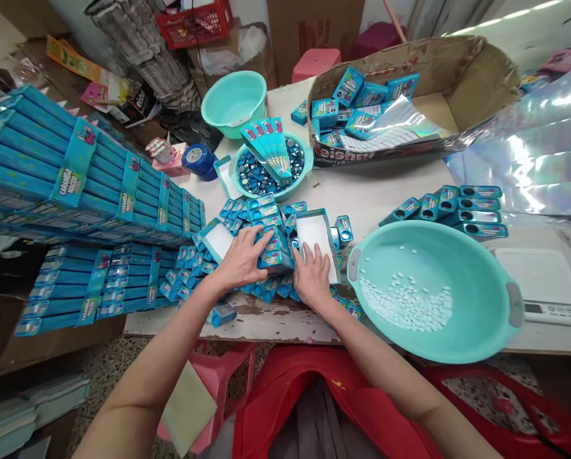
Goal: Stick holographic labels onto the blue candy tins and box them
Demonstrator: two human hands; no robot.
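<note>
Tins: in the head view, a row of small blue rectangular tins (272,258) with printed fronts lies on the worn white bench (362,191), between the two hands; whether a carton wraps the row, I cannot tell.
Left fingers (265,241): curved and partly spread over the row's left side, fingertips touching the tins, thumb apart toward the near edge; how firmly they hold, I cannot tell.
Right fingers (318,258): loosely spread and extended over a blue-edged, white-lined open tray (317,233), the thumb just beside the row's right side.
Second tray: another white-lined open tray (218,239) lies left of the row, partly behind the left hand.
Loose tins: many more blue tins (187,271) lie around both hands.
Basin: right of the right hand, a large turquoise oval plastic basin (481,274) holds small white tablets (410,309).
Scale: a flat white digital scale (538,274) is just beyond the basin's right side.
Bowl: past the row, a smaller turquoise plastic bowl (309,167) carries round metallic pieces (257,180), with flat blue printed pieces (266,143) fanned over them.
Stacks: long blue printed cartons (51,178) rise at the left.
</note>
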